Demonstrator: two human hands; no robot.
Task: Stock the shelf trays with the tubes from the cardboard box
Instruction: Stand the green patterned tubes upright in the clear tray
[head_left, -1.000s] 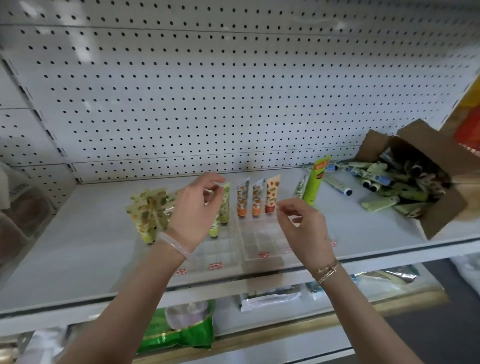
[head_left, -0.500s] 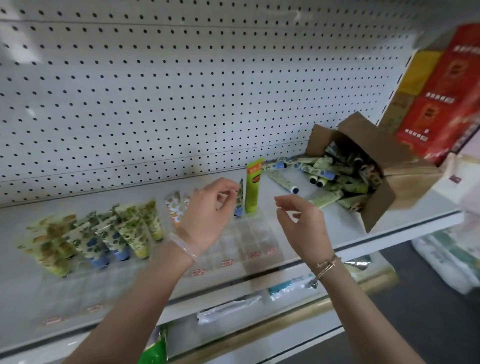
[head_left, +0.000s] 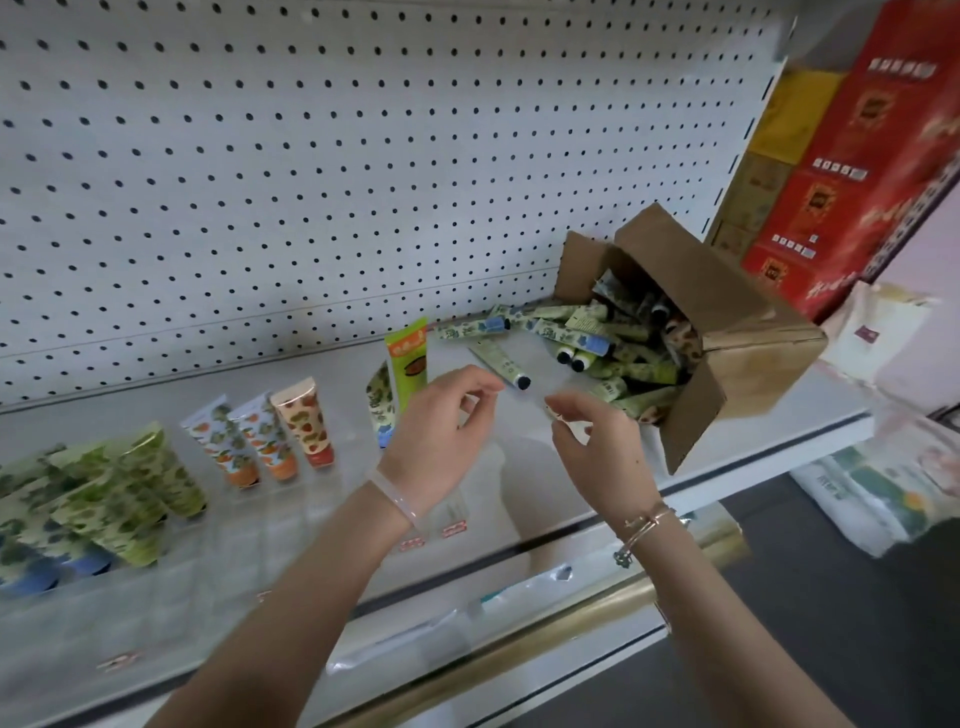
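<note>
Grip undetermined: left hand (head_left: 441, 421) and right hand (head_left: 597, 441) hover loosely curled, nothing plainly held. Tubes (head_left: 618, 358) spill from the tipped cardboard box (head_left: 727, 312) — a careless reach could roll them off the shelf (head_left: 343, 366).

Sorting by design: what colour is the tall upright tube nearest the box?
The tall tube is bright green with orange markings; head view.

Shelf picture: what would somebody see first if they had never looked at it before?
Probably the cardboard box lying on its side at the shelf's right end, with green tubes spilling out of it. Next, the left hand and right hand hovering close together in the middle, fingers curled; whether they pinch anything is unclear. Left of them, colourful tubes stand upright in rows.
</note>
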